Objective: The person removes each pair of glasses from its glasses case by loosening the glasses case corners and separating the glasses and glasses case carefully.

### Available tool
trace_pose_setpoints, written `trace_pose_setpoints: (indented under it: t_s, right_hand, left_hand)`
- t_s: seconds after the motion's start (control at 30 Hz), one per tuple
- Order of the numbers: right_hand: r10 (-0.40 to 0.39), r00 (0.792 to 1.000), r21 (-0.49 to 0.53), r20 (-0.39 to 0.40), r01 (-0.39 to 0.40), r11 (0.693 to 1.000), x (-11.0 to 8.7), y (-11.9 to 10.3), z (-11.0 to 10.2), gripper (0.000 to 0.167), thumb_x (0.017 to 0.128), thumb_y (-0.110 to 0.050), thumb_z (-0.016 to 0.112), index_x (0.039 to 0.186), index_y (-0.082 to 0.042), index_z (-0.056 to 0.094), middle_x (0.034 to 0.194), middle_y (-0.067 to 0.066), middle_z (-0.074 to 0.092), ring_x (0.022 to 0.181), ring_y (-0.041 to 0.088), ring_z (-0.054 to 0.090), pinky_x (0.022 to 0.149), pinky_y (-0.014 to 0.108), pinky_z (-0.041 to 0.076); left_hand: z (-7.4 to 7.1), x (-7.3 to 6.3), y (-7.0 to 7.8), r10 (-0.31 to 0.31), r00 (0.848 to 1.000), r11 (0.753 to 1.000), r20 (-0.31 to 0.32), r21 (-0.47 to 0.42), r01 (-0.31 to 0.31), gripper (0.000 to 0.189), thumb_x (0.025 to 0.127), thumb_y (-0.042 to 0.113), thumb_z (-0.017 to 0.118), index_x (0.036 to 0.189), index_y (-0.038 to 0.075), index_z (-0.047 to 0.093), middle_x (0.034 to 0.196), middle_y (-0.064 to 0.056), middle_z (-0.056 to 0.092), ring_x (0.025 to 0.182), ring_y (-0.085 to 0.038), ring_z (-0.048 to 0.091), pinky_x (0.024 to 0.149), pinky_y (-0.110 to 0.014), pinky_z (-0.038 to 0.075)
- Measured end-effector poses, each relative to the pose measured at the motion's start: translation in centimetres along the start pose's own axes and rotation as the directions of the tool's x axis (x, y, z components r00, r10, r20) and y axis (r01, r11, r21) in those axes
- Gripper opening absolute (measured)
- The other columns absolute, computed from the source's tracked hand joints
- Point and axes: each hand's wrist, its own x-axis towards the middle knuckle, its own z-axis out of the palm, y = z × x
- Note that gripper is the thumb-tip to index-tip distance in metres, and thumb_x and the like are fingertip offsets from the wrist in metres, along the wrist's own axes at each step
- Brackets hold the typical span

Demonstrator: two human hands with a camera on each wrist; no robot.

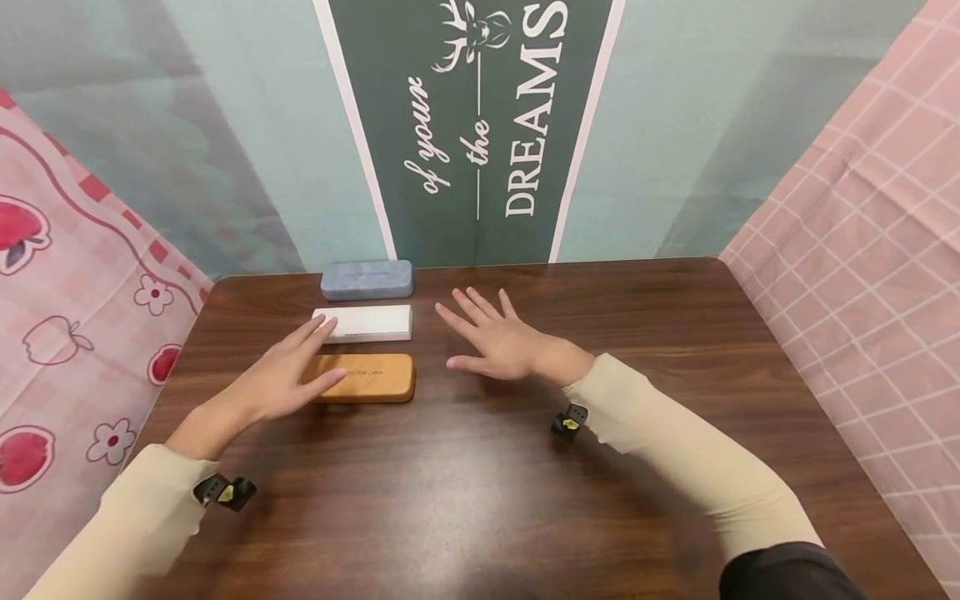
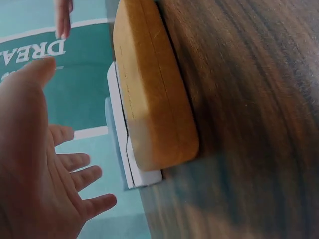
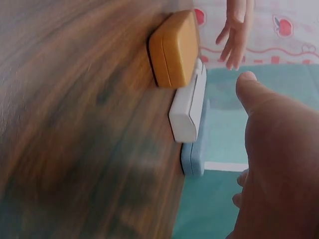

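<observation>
Cases, head view: three in a row, back left on the worktop (image 1: 450,483): blue case (image 1: 367,282), white case (image 1: 375,322), orange case (image 1: 378,379) nearest.
Hands, head view: two, both grips wide; left hand (image 1: 279,377) over the white and orange cases, right hand (image 1: 504,342) beside the row, palm down.
Left wrist view: thumb and fingers spread, clear of the orange case.
Right wrist view: thumb out, fingers mostly hidden.

Blue case (image 1: 367,281), white box (image 1: 375,322), orange case (image 1: 384,380) on table (image 1: 450,475)
</observation>
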Motion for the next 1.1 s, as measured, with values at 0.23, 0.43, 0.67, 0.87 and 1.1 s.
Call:
trace_pose_setpoints:
  t_s: [0.23,0.43,0.67,0.87,1.1]
  right_hand:
    - [-0.039,0.999,0.005,-0.006,0.039,0.999,1.0,-1.5,1.0,0.085,0.102,-0.062,0.044,0.165,-0.025,0.001,0.17,0.013,-0.001,0.156,0.03,-0.004,0.118,0.067,-0.001]
    - [-0.061,0.998,0.019,0.0,0.061,0.998,1.7,-2.4,1.9,0.085,0.102,-0.062,0.044,0.165,-0.022,0.004,0.17,0.013,-0.003,0.156,0.032,-0.003,0.118,0.067,0.0]
    - [-0.117,0.993,0.051,-0.02,0.118,0.992,2.8,-3.3,3.0,0.086,0.102,-0.059,0.048,0.165,-0.015,0.008,0.169,0.018,0.007,0.156,0.035,0.008,0.12,0.064,0.01]
    - [-0.152,0.988,0.133,-0.017,0.153,0.979,3.6,-4.2,3.9,0.089,0.102,-0.054,0.053,0.164,-0.01,0.006,0.168,0.022,0.011,0.155,0.031,0.014,0.123,0.046,0.018]
    - [-0.133,0.991,0.182,0.022,0.127,0.975,4.1,-5.1,4.8,0.09,0.101,-0.051,0.057,0.164,-0.01,0.008,0.169,0.015,0.011,0.154,0.027,0.018,0.122,0.037,0.021]
  left_hand:
    - [0.5,-1.2,-1.2,-0.039,0.999,0.999,-0.023,-0.033,0.039,0.08,0.099,0.044,0.064,0.158,0.0,0.031,0.159,-0.032,0.028,0.142,-0.053,0.033,0.109,-0.068,0.032]
    - [0.6,-1.7,-2.0,-0.034,0.998,0.998,-0.05,-0.046,0.032,0.084,0.095,0.042,0.071,0.156,-0.002,0.033,0.156,-0.033,0.032,0.139,-0.053,0.036,0.107,-0.068,0.033]
    - [0.8,-1.7,-2.4,0.004,0.999,0.998,-0.032,-0.069,-0.006,0.094,0.085,0.038,0.083,0.154,-0.004,0.035,0.154,-0.033,0.035,0.138,-0.052,0.038,0.106,-0.068,0.035]
    - [1.2,-1.5,-2.5,0.033,0.999,0.993,-0.017,-0.111,-0.035,0.1,0.078,0.031,0.09,0.154,-0.003,0.035,0.155,-0.032,0.035,0.14,-0.051,0.036,0.108,-0.067,0.033]
    - [2.0,-1.0,-2.5,0.099,0.995,0.989,-0.026,-0.104,-0.101,0.085,0.077,0.018,0.091,0.146,-0.005,0.047,0.147,-0.03,0.047,0.135,-0.049,0.044,0.106,-0.065,0.036]
